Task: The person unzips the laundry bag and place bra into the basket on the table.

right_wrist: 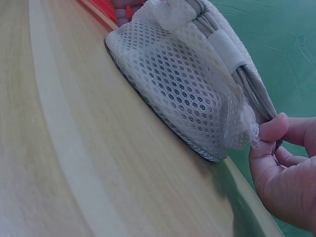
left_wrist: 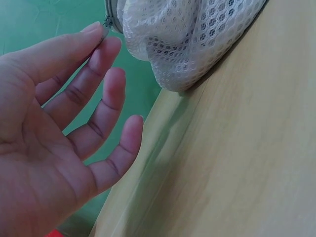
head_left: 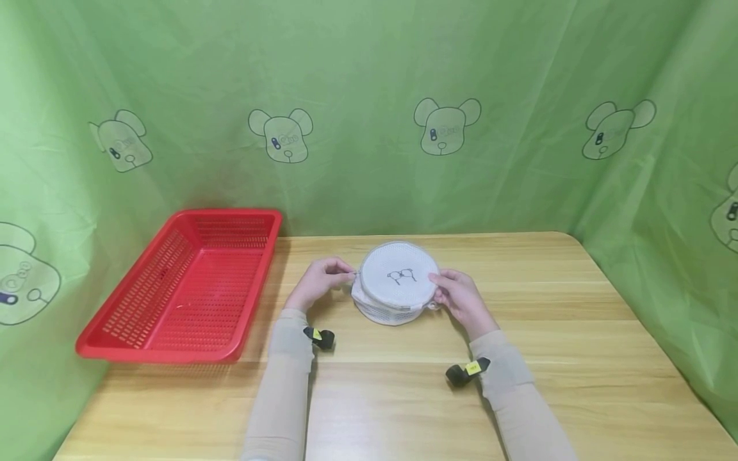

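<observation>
A round white mesh laundry bag (head_left: 399, 262) stands on the table, its flat lid facing up with a small dark line drawing on it. My left hand (head_left: 321, 280) is at its left side, where thumb and forefinger pinch the zipper pull (left_wrist: 107, 22); the other fingers are spread loosely. On the opposite side my right hand (head_left: 462, 298) grips the zippered rim (right_wrist: 256, 101) between thumb and fingers. The mesh wall (right_wrist: 173, 81) sags and folds below the rim. Whatever the bag may hold inside cannot be made out.
A red plastic basket (head_left: 245, 307) with slotted walls stands on the left of the wooden table (head_left: 576, 358). Green curtain (head_left: 357, 192) with bear-head prints surrounds the back and sides. Each forearm wears a black strapped camera.
</observation>
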`<move>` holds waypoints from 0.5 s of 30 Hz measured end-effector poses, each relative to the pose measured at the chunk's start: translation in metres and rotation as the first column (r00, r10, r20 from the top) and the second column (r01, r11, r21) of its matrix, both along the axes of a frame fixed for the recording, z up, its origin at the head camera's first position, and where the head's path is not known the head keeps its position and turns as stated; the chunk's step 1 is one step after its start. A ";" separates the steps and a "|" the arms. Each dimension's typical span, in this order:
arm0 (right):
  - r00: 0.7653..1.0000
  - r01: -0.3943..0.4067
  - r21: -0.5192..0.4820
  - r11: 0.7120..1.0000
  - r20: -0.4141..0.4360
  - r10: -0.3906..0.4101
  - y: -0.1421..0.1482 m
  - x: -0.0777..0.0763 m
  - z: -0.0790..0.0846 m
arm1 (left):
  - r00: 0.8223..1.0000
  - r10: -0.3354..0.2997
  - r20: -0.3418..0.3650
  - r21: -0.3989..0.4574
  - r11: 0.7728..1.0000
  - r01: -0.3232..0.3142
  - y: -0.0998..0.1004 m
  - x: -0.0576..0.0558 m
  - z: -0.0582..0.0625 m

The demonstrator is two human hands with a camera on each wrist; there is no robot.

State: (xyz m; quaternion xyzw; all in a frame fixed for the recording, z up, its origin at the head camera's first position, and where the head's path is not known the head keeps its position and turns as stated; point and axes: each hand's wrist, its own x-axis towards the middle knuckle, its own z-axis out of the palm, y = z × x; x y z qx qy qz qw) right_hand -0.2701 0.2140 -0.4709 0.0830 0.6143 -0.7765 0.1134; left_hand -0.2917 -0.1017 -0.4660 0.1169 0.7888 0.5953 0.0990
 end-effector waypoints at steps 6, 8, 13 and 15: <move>1.000 0.004 0.006 1.000 -0.002 -0.004 0.001 0.000 0.000 | 0.999 -0.025 0.020 -0.002 1.000 0.025 -0.001 0.000 -0.001; 1.000 0.001 0.002 1.000 -0.004 -0.001 0.002 0.001 0.000 | 0.999 -0.033 0.028 -0.003 0.999 0.033 -0.002 0.000 -0.001; 1.000 -0.002 -0.012 1.000 -0.004 0.001 0.001 0.001 0.001 | 0.998 -0.045 0.036 -0.016 0.999 0.046 -0.002 0.000 -0.001; 1.000 -0.001 -0.017 1.000 -0.001 0.001 0.001 0.001 0.002 | 0.998 -0.052 0.036 -0.020 0.998 0.053 -0.002 0.001 0.000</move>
